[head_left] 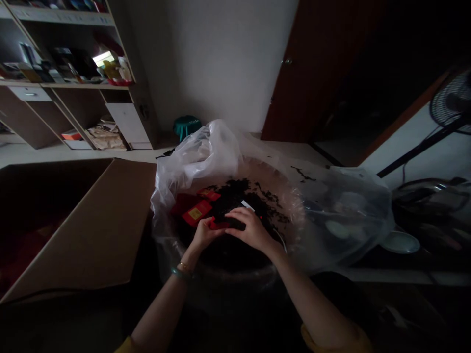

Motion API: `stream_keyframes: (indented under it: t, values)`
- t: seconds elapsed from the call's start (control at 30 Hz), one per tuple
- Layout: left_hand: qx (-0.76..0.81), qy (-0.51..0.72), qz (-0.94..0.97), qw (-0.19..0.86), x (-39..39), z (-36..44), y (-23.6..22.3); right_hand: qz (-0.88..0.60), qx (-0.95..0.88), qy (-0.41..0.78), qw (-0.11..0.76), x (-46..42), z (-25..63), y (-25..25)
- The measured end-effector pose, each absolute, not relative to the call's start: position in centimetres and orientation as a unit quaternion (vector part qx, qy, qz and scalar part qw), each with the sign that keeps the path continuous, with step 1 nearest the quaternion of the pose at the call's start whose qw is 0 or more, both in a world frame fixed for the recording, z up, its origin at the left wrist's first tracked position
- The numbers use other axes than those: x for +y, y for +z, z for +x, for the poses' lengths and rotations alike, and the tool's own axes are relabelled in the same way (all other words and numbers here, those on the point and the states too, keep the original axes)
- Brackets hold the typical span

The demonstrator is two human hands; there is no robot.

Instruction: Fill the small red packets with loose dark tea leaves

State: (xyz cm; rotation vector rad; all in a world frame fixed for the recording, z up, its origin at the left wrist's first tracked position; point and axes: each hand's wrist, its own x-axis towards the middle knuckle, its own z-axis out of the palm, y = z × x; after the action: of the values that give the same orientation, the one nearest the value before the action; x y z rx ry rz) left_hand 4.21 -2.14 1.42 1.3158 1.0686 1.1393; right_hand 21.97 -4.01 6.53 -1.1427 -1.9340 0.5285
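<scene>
Red packet [218, 225] pinched in my left hand [204, 234], I hold my right hand [252, 229] just beside it, its grip unclear, both over dark leaves [231, 198] inside a plastic-lined tub [257, 169].

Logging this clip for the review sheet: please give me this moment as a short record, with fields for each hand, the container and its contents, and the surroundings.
Left hand: fingers on a small red packet
Right hand: fingers beside that packet, over dark loose leaves; grip unclear
Container: round container lined with a clear plastic bag
Contents: the leaves, red packets with gold labels, a white strip
Surroundings: cardboard box, shelves, teal stool, fan
</scene>
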Motion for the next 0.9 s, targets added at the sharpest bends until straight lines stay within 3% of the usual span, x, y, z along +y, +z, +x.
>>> stream_keyframes:
  t: [0.37, 0.6, 0.9]
  values:
    - [0.446, 0.402, 0.536, 0.594, -3.2, 4.1, 4.0, -0.51, -0.69, 0.298, 0.419, -2.9, 21.1, 6.2]
    - [0.458, 0.496, 0.458, 0.578, -3.1, 4.9, 3.9, -0.513, -0.652, 0.384, 0.405, -2.3, 21.4, 6.1]
    - [0.434, 0.541, 0.307, 0.652, -3.2, 5.7, 3.7, -0.538, -0.578, 0.425, 0.443, -2.4, 21.0, 5.2]
